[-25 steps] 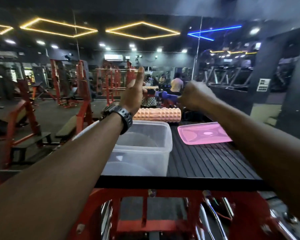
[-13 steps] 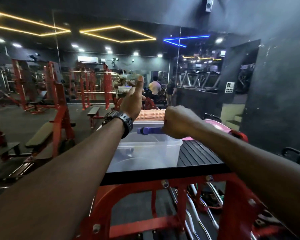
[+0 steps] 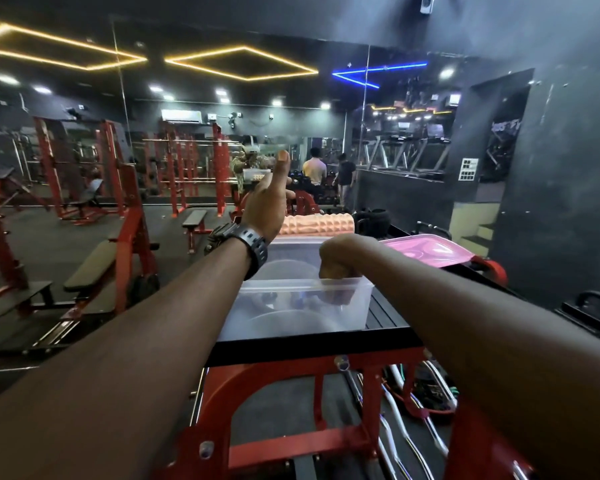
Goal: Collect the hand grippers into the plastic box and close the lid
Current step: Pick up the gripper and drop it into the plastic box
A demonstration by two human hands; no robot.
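1. Two bare forearms are reaching forward over a red frame point(image 3: 326, 382) that is carrying a black ribbed platform point(image 3: 381, 317).
2. A clear plastic box point(image 3: 291, 303) is sitting on the near left part of that platform, its top open.
3. The right hand point(image 3: 340, 265) is dipping into the box with fingers curled shut; what it is gripping is hidden, though a dark blue shape is showing faintly through the wall.
4. The left hand point(image 3: 267, 202), with a black watch point(image 3: 246, 244) on the wrist, is hanging above the box's far left side, fingers folded, thumb pointing up, holding nothing.
5. A pink lid point(image 3: 426, 249) is lying on the platform right of the box.
6. An orange ridged roller point(image 3: 323, 225) is lying just behind the box.
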